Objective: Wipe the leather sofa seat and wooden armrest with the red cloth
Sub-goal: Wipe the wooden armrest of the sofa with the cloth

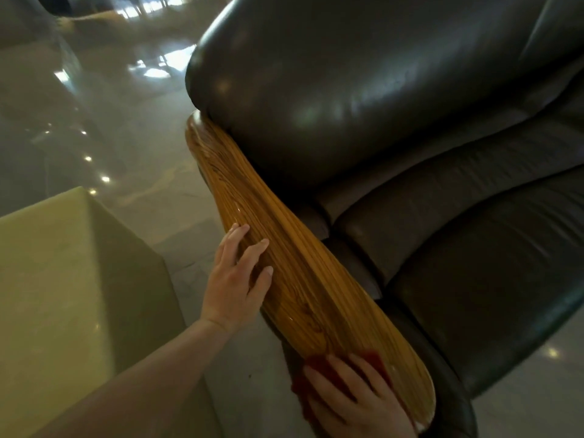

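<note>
A glossy wooden armrest [284,248] runs diagonally from upper left to lower right beside the dark leather sofa seat [474,263]. My left hand [237,279] rests flat on the armrest's outer edge with its fingers spread and straight. My right hand [357,403] presses the red cloth [319,368] onto the near end of the armrest. The cloth is mostly hidden under that hand; only red edges show around the fingers.
The dark leather backrest [347,90] bulges above the armrest. A pale yellow-green box-like table [57,279] stands to the left of the sofa. Shiny floor [126,121] with light reflections spreads behind and between them.
</note>
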